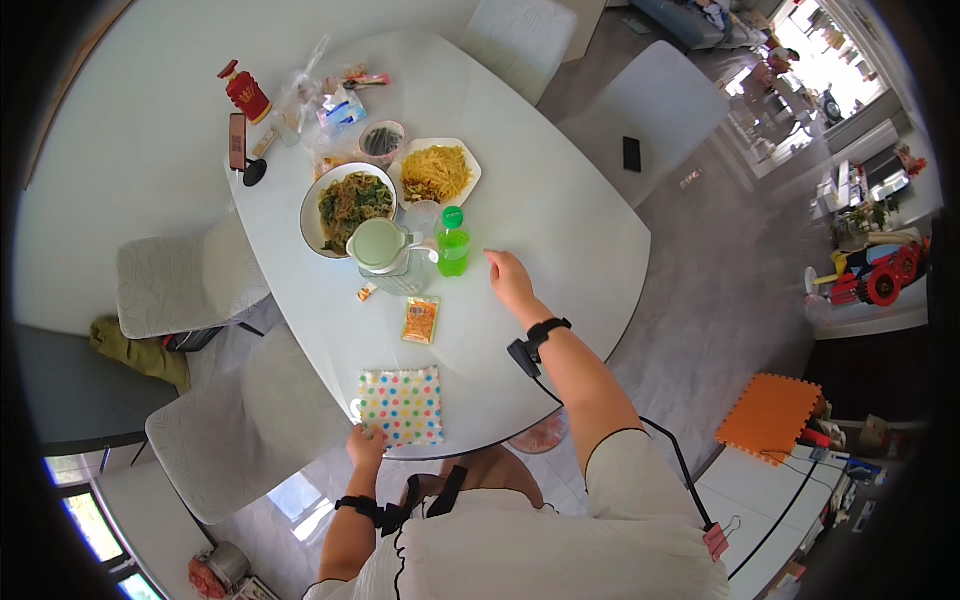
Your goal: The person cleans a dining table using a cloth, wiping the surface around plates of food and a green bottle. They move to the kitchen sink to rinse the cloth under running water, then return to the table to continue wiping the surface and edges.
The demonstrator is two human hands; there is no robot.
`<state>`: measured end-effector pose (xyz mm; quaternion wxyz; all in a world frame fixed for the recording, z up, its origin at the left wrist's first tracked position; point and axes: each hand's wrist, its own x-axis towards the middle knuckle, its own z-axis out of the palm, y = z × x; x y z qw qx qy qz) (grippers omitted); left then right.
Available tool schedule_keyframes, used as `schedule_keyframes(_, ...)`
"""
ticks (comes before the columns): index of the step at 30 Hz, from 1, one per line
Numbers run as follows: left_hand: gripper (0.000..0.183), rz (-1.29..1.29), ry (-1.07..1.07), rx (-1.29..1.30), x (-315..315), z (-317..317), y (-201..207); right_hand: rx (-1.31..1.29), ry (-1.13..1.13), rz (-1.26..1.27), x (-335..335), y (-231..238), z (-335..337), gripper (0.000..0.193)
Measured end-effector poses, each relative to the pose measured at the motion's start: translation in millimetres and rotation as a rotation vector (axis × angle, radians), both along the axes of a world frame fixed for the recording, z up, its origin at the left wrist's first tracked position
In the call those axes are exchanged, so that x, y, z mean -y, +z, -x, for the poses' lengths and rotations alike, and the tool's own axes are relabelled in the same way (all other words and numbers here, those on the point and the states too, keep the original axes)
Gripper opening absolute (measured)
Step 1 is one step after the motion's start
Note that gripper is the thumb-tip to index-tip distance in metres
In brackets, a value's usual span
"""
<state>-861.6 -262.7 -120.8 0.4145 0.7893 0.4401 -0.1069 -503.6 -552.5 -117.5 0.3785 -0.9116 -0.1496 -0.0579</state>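
My left hand (367,446) is at the near left corner of a white cloth (400,406) with coloured dots, its fingers closed on the edge. The cloth lies flat at the table's near end. My right hand (512,282) is over the table, fingers curled in, with nothing visible in them. Just left of it, apart from the hand, stands a bottle of green drink (453,246) with a green cap. Beside the bottle is a clear pitcher (400,276) with a pale green lid. A small orange packet (420,321) lies between pitcher and cloth.
Behind the pitcher are a bowl of noodles and greens (352,208), a plate of yellow shredded food (437,172) and a small bowl (382,141). A red pump bottle (245,92) and a phone on a stand (238,142) stand far left. Chairs (195,283) flank the white table (560,200).
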Motion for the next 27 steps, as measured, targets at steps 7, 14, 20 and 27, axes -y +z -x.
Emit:
schedule_keyframes(7, 0.025, 0.0, 0.09, -0.069, 2.2, 13.8, 15.7, 0.086, 0.16, 0.2, -11.7, -4.1, -35.8, 0.04)
schedule_keyframes(14, 0.021, 0.056, 0.149, -0.076, 17.3, 1.4, 8.9, 0.139, 0.202, 0.272, -6.5, -16.7, -47.8, 0.04)
schedule_keyframes(20, 0.021, 0.038, 0.163, -0.139, 29.2, -8.8, 21.8, 0.012, 0.211, 0.05, 0.2, -18.3, -47.5, 0.025)
schedule_keyframes(27, 0.023, 0.04, 0.177, -0.166, 36.0, -10.3, 21.3, -0.84, 0.078, -0.536, 26.8, -20.5, -42.1, 0.02)
